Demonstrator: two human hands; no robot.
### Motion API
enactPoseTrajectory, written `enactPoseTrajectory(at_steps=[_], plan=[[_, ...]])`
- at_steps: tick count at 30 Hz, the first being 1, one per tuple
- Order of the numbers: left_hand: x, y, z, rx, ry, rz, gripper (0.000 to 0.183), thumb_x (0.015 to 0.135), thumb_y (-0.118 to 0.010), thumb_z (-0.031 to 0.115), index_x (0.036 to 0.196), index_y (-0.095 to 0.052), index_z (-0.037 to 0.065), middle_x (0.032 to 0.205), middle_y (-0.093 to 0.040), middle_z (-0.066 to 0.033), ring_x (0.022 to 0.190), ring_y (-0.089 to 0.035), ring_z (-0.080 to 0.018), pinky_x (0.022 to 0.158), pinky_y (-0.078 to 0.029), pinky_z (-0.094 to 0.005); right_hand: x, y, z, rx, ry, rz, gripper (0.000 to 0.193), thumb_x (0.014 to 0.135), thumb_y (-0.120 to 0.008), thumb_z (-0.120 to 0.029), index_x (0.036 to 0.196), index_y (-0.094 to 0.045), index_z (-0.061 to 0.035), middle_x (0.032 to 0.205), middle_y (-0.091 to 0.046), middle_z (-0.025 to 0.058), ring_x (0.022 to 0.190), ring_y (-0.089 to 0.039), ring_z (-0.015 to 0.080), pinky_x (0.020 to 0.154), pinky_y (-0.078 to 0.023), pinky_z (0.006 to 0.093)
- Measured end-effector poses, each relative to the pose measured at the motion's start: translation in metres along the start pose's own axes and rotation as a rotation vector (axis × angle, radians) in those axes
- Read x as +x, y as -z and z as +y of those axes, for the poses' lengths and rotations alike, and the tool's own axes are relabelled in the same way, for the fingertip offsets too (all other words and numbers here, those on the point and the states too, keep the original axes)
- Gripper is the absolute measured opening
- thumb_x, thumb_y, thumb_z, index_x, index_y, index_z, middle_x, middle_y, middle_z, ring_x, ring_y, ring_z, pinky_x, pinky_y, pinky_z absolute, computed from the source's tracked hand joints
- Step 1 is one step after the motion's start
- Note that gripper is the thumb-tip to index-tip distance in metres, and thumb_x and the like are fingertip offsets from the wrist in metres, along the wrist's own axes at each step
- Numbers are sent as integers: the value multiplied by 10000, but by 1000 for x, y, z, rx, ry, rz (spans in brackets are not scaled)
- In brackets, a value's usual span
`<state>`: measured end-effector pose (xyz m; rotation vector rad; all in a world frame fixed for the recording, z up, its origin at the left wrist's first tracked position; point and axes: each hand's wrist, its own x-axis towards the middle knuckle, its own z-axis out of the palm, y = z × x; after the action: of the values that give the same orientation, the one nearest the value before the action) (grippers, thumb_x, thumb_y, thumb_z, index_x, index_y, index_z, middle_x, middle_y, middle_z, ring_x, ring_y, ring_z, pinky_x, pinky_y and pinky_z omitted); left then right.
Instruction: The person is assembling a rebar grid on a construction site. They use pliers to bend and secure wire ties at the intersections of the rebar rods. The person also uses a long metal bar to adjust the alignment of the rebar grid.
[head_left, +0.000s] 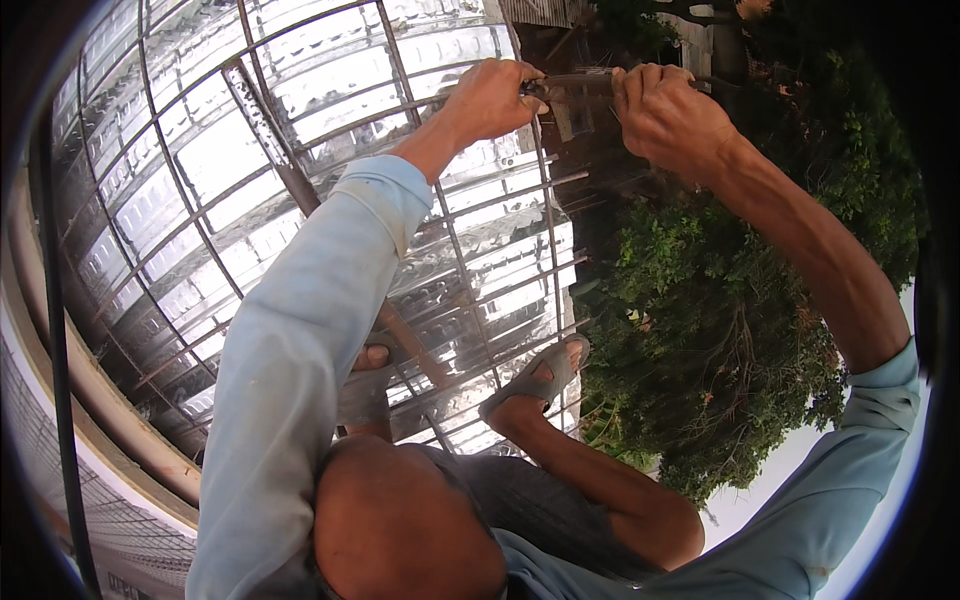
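Observation:
My left hand [497,98] is closed at the far edge of a grid of thin steel bars [447,215]. A small dark piece shows at its fingertips, too small to name. Between my two hands runs a bundle of thin brown rods or wires [580,84], blurred. Fingers curled over the bundle, my right hand [672,112] grips it out past the grid's right edge. Some of the bundle sticks out beyond that fist. Whether the left fingers also hold the bundle is hard to make out.
Shiny corrugated metal sheets [215,165] lie under the bars. My sandalled foot [540,375] rests near the sheets' right edge, beside a drop with leafy trees [710,300]. A brown bar [262,125] crosses the grid beneath my left arm. A black cable [58,330] runs along the left.

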<state>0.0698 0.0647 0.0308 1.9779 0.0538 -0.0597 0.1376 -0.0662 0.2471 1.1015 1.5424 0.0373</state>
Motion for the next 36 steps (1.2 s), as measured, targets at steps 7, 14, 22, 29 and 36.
enactPoseTrajectory(at_steps=[7, 14, 22, 29, 36], plan=[[3, 4, 2, 48, 2, -56, 546, 786, -763, 200, 1306, -637, 91, 1078, -723, -222, 969, -701, -373, 917, -547, -446, 20, -19, 18, 1058, -233, -147, 298, 932, -665, -244, 805, -671, 26, 773, -622, 130, 729, -636, 199, 687, -561, 338], [3, -1, 3, 55, -29, -34, 581, 770, -787, 196, 1322, -621, 121, 1074, -725, -218, 958, -707, -363, 883, -561, -436, 28, -3, 55, 1728, -490, -574, 372, 994, -566, -240, 770, -615, 53, 602, -564, 105, 426, -546, 153, 344, -442, 313], [3, -4, -4, 65, -8, -14, 523, 789, -794, 240, 1283, -652, 141, 969, -748, -175, 929, -715, -350, 862, -566, -444, 22, -17, 53, 2094, -367, -720, 268, 971, -550, -161, 951, -608, 99, 732, -617, 145, 568, -628, 203, 453, -538, 350], [4, -7, -8, 71, -17, 22, 448, 825, -752, 237, 1252, -659, 137, 991, -744, -183, 935, -711, -364, 862, -560, -467, 26, -17, 49, 1969, -316, -708, 211, 888, -560, -43, 940, -598, 158, 773, -659, 184, 623, -692, 239, 492, -575, 368], [0, -1, 4, 97, 49, -46, 436, 848, -727, 257, 1259, -654, 133, 939, -735, -200, 925, -706, -384, 847, -558, -478, 27, -11, 53, 1783, -246, -712, 285, 880, -577, -48, 1109, -607, 119, 714, -642, 152, 610, -681, 218, 494, -555, 389]])
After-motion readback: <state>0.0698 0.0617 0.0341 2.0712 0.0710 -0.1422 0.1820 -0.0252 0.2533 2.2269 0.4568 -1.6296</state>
